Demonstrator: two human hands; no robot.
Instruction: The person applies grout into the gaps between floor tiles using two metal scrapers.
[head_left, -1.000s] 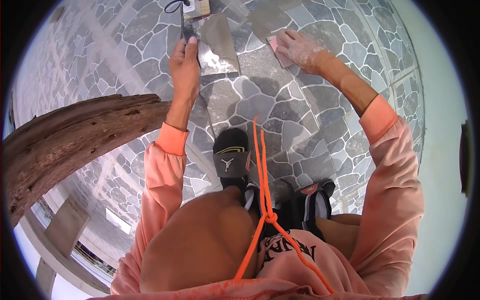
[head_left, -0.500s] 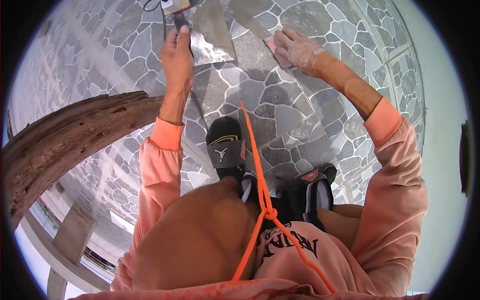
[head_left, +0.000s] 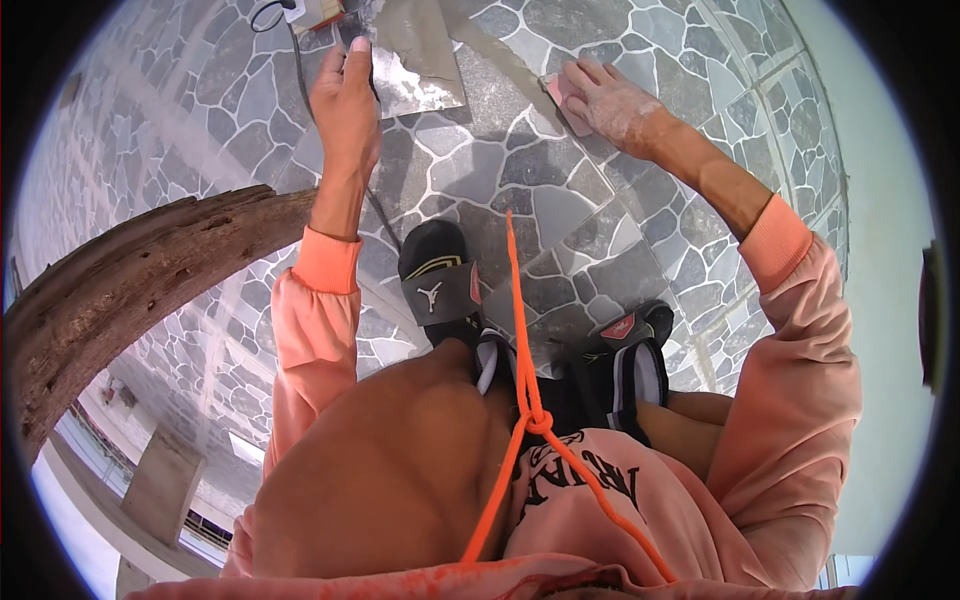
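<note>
My left hand (head_left: 345,120) is closed on the dark handle of a flat metal plate (head_left: 424,93), which carries a patch of smooth grey paste (head_left: 408,30). My right hand (head_left: 615,110) has its fingers bent over a thin pink pad (head_left: 558,88) held against the patterned tile floor (head_left: 540,190). A smeared grey streak (head_left: 500,62) runs along a tile joint toward that pad. The pad's far side is partly hidden by my fingers.
A weathered, curved timber (head_left: 130,270) crosses the left side. A small white object with a dark cable (head_left: 300,12) lies at the top. My sandalled feet (head_left: 435,270) are below my hands, orange cords (head_left: 520,320) dangle between them, and a pale wall (head_left: 890,300) stands at the right.
My left hand and the plate sit higher and further left in the picture. The right hand and pad have shifted slightly right, and the grey streak reaches further along the joint.
</note>
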